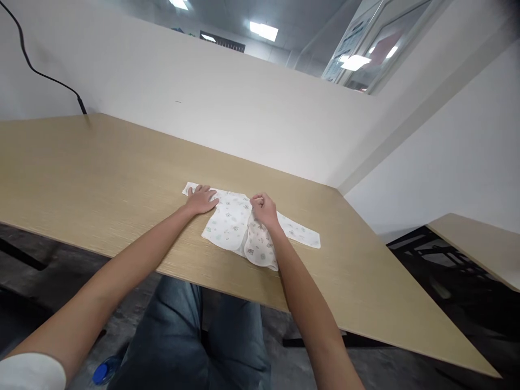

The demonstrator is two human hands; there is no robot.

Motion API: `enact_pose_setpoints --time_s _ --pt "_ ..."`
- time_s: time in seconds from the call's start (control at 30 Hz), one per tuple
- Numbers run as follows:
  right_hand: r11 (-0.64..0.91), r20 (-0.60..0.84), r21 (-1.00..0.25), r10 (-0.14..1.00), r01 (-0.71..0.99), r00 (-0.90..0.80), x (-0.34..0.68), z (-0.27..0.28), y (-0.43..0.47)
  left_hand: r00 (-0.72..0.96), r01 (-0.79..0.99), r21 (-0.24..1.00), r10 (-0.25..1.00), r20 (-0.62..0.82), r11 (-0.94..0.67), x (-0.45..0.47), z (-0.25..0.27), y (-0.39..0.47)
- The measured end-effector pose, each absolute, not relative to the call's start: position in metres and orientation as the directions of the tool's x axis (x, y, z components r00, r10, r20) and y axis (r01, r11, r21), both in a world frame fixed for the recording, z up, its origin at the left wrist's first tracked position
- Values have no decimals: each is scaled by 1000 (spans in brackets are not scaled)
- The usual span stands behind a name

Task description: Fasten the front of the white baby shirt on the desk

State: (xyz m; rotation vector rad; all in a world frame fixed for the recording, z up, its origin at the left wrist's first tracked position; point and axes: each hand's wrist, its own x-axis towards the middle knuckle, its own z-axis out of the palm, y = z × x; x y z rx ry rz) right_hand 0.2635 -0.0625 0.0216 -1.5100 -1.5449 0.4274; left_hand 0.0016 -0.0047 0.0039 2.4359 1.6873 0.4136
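A small white baby shirt (229, 222) with a scattered print is spread on the wooden table, its sleeves reaching out to both sides. My left hand (202, 200) rests flat with fingers spread on the shirt near its left sleeve. With fingers closed in a pinch, my right hand (265, 209) holds the shirt's front edge close to the neckline. Below that hand, a front panel (259, 244) shows a darker print and a curved lower edge. My right hand and forearm hide part of the shirt's right side.
The pale wooden table (122, 162) meets a white wall (227, 108) with a window above it. A black cable (52, 78) hangs down at the far left. A blue-capped bottle (106, 370) is on the floor. Another table (479, 238) stands at the right.
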Motion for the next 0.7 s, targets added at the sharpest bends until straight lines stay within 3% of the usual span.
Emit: enact_pose_setpoints --time_s 0.2,0.37,0.6,0.7 --pt "242 387 -668 921 704 50 284 26 -74 310 898 274 937 163 -344 0 2 -3" --pt "226 404 -532 914 816 10 326 21 -102 318 915 238 946 68 -325 -5 1 -1" --pt "-106 40 -318 991 942 125 380 -11 -130 272 945 200 962 -33 -261 -5 3 5" --pt "-132 39 -286 988 949 149 391 -16 -113 259 948 198 966 -20 -250 -6 2 5"
